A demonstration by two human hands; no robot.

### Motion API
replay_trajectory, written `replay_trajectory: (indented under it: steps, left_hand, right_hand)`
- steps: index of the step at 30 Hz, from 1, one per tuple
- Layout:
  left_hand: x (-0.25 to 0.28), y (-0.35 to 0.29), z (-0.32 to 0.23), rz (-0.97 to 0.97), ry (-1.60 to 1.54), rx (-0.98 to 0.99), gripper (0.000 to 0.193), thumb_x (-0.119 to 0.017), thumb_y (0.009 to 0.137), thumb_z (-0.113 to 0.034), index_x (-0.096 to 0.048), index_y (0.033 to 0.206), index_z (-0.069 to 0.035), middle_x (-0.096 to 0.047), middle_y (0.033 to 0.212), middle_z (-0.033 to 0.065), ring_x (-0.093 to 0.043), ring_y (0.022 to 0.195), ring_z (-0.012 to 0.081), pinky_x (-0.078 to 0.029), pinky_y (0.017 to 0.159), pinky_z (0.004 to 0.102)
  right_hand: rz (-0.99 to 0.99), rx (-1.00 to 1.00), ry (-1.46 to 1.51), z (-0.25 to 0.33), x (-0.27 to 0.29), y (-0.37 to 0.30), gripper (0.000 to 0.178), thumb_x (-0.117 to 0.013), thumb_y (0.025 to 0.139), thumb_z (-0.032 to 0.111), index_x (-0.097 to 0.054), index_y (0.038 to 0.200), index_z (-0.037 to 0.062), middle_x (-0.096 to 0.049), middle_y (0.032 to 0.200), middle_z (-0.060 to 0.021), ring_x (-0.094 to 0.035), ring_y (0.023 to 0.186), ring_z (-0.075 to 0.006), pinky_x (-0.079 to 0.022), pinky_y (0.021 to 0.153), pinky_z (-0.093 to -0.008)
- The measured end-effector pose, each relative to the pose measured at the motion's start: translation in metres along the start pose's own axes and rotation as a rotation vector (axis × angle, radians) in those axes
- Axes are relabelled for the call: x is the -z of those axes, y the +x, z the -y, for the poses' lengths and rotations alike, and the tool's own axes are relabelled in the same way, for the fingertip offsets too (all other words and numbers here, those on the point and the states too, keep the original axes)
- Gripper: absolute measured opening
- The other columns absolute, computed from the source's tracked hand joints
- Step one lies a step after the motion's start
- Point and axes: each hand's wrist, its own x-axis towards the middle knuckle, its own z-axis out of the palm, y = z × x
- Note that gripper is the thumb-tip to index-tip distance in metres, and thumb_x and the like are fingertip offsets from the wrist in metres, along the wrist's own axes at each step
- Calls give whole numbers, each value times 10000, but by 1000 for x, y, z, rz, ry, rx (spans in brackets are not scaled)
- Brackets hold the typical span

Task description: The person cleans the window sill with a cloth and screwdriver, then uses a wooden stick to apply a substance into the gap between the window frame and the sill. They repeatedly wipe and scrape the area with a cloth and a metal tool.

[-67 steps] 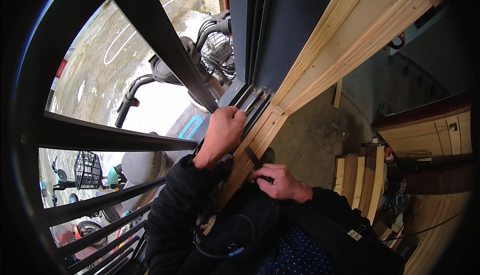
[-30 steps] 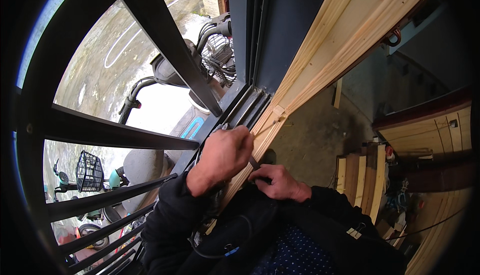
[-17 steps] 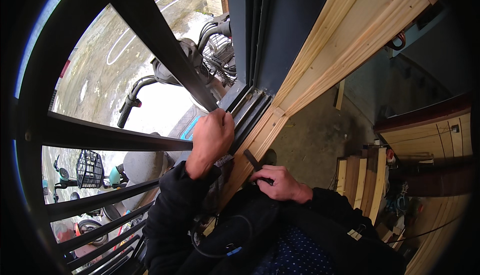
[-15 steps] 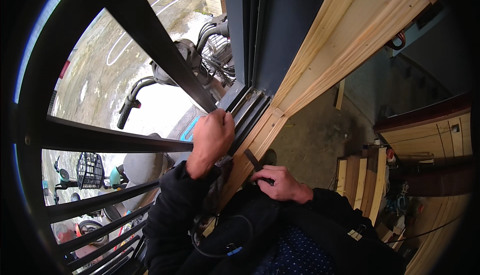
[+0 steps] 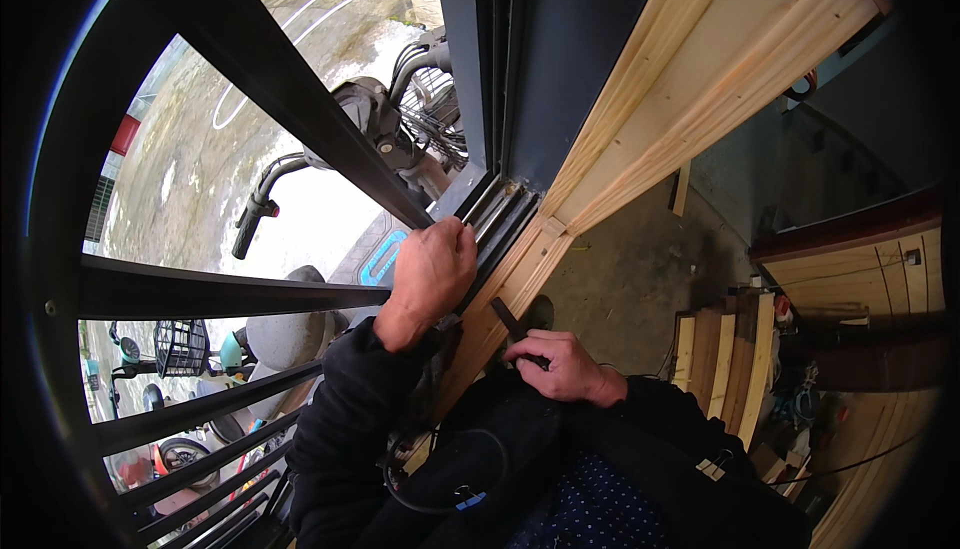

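Note:
My left hand (image 5: 432, 274) is closed, knuckles up, over the metal window track (image 5: 490, 211), close to the inner ends of the bars. Its fingertips are turned down out of sight, so whatever they hold cannot be made out. In my right hand (image 5: 562, 364) is a dark, flat, bar-shaped tool (image 5: 508, 317), gripped at its near end. The tool's free end points up and left across the pale wooden sill (image 5: 520, 274). A black barred grille (image 5: 230, 287) spreads out to the left of my left hand.
Wooden trim (image 5: 690, 99) and a dark grey frame post (image 5: 570, 59) rise beyond the track. Outside the bars stand a scooter (image 5: 375, 124) and other parked bikes. Stacked boards (image 5: 725, 359) lie at the right, near a wood-panelled piece (image 5: 850, 279).
My left hand has shifted slightly right along the track. The grille's bars have moved a little left and down in view. My right hand and its tool stay in place.

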Motion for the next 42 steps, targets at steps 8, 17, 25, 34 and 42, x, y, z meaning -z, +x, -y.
replay_trajectory:
  steps: [8,17,25,34,42]
  left_hand:
    - [9,3,-1,139,-316,253,364,-541,1026,-208,-602,810,78,-590,600,214,-623,501,311,-488,528,446]
    - [17,3,-4,191,-482,356,397,-514,1061,-228,-578,815,76,-530,570,84,-547,448,165,-438,447,355]
    - [19,0,-2,179,-484,358,396,-523,1054,-222,-561,783,63,-527,571,86,-538,442,166,-438,449,361]
    - [29,-19,-4,187,-419,270,370,-568,1043,-232,-630,861,83,-566,614,148,-576,526,183,-460,527,381]
    - [9,-43,-34,425,-33,-306,273,-620,1015,-190,-611,845,23,-616,674,183,-569,539,333,-480,558,433]
  right_hand:
    - [15,-40,9,1,-1,1,154,-661,874,22,-742,1004,4,-707,898,-146,-705,769,-296,-567,694,-361]
    - [0,-28,12,1,-3,3,154,-664,877,23,-744,1008,8,-700,886,-142,-704,765,-293,-565,689,-357]
    - [-9,-29,6,3,-6,6,150,-666,875,23,-746,1001,7,-698,878,-141,-700,761,-297,-562,688,-357]
    - [-24,10,21,2,-11,7,173,-666,864,3,-756,1012,6,-704,871,-129,-700,759,-267,-551,678,-343]
    - [-23,-62,68,0,-17,4,200,-694,838,4,-762,1023,41,-707,926,-145,-710,800,-313,-572,722,-375]
